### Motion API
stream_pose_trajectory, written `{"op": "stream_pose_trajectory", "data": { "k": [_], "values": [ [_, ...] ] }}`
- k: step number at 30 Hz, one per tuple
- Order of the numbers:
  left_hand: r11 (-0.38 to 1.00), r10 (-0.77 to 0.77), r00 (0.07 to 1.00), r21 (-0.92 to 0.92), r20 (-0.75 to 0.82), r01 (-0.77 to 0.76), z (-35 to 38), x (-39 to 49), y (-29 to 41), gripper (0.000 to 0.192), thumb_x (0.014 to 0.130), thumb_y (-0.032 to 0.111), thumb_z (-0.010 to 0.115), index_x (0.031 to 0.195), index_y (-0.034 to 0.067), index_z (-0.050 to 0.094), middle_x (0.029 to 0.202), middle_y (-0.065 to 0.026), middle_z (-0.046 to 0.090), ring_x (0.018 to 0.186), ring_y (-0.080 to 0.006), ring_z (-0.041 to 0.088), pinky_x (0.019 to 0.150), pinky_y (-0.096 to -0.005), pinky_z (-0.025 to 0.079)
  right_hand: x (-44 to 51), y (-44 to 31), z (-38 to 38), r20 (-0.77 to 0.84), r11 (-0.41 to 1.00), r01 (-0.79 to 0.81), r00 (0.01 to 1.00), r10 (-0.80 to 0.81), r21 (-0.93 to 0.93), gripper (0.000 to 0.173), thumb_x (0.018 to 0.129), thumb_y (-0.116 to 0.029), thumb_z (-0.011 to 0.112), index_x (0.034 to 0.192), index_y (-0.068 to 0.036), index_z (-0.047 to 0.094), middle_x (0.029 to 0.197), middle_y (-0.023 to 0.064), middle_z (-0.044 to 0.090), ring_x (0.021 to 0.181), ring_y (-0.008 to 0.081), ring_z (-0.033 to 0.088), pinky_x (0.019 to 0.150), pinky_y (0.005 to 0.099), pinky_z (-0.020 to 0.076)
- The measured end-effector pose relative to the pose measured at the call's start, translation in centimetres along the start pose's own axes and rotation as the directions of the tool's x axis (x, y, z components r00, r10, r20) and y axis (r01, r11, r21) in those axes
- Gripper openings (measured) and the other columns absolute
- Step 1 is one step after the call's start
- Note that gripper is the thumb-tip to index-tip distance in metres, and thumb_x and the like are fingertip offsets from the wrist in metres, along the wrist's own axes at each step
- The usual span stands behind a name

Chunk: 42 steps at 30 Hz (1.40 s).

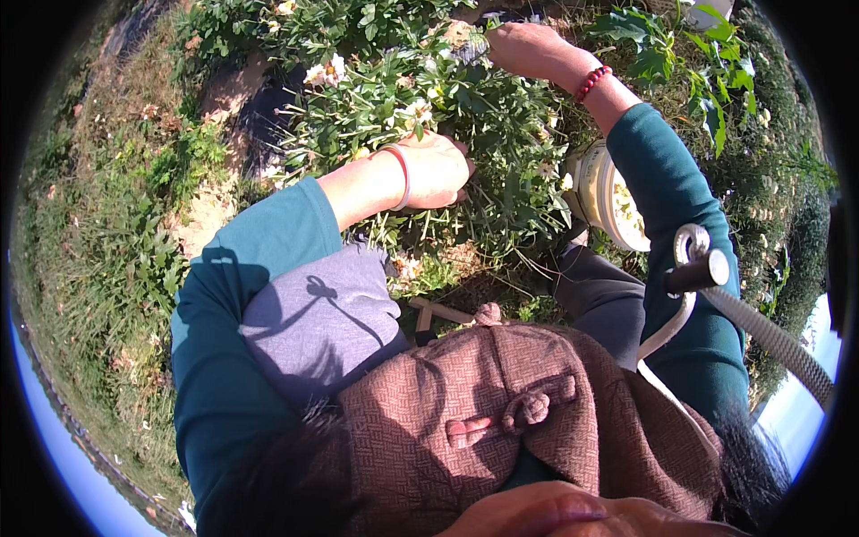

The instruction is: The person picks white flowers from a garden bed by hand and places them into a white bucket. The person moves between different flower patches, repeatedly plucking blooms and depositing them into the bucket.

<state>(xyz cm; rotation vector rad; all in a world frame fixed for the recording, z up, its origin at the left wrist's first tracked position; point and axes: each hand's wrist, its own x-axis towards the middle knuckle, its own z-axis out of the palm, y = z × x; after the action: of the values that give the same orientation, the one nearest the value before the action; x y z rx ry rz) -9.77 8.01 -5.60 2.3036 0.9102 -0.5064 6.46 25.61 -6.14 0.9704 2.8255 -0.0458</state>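
My left hand [436,171], with a pale bangle at the wrist, reaches into a leafy flowering plant [496,127]. Its fingers point down among the stems and are partly hidden, so what they hold cannot be seen. Beyond it, at the top of the view, my right hand [520,50] is bent over the far side of the plants; a red bead bracelet [593,83] circles that wrist. A bit of green shows by its fingertips, but the grip is unclear. White flowers [417,113] with yellow centres stand near my left hand.
A whitish plastic bucket [597,191] holding pale flower heads leans beside my right leg. A broad-leaved plant [715,87] grows at the upper right. Bare soil [208,218] and weeds lie to the left. Part of a wooden frame [439,312] shows between my legs.
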Motion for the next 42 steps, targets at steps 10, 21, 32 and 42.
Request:
{"op": "stream_pose_trajectory", "data": {
  "k": [10,21,32,42],
  "values": [
    [0.999,0.027,0.992,0.029,-0.122,-0.024,1.3,0.6,0.0,0.035,0.09,0.035,0.06,0.103,0.004,0.069,0.102,-0.0182,0.068,0.094,-0.0347,0.067,0.079,-0.047,0.055,4.8,-4.6,0.3,0.462,0.873,-0.142,0.881,-0.103,0.466,0.044,0.088,-0.02,0.064,0.126,-0.001,0.056,0.099,0.0194,0.067,0.085,0.0263,0.067,0.072,0.038,0.0542],
    [0.999,0.024,0.996,-0.021,-0.08,-0.025,1.5,0.2,-0.3,0.035,0.087,0.032,0.065,0.104,0.001,0.063,0.108,-0.0199,0.062,0.097,-0.0368,0.064,0.082,-0.0461,0.054,3.6,-5.5,0.9,0.461,0.776,-0.207,0.879,-0.12,0.596,0.045,0.087,-0.03,0.059,0.119,0.002,0.059,0.097,0.0208,0.068,0.09,0.0315,0.066,0.078,0.0437,0.0503],
    [0.993,-0.032,0.996,-0.12,-0.082,0.022,1.5,-0.3,0.1,0.041,0.09,0.028,0.06,0.123,0.003,0.058,0.128,-0.0228,0.055,0.11,-0.0366,0.059,0.09,-0.0472,0.051,-1.5,-5.2,-2.2,0.126,0.477,-0.251,0.952,0.28,0.842,0.033,0.103,-0.034,0.051,0.096,-0.007,0.069,0.073,0.0029,0.062,0.065,0.0088,0.056,0.059,0.0255,0.0471],
    [0.998,0.057,0.976,-0.008,-0.21,-0.06,0.7,-0.5,1.0,0.033,0.093,0.024,0.056,0.121,0.008,0.054,0.118,-0.0156,0.055,0.106,-0.0323,0.061,0.085,-0.0472,0.052,-3.1,-9.1,-3.9,0.037,1.0,-0.004,0.999,0.003,0.024,0.042,0.092,-0.024,0.063,0.131,-0.011,0.053,0.08,0.0135,0.068,0.077,0.0311,0.07,0.064,0.0431,0.0566]
  ]
}}
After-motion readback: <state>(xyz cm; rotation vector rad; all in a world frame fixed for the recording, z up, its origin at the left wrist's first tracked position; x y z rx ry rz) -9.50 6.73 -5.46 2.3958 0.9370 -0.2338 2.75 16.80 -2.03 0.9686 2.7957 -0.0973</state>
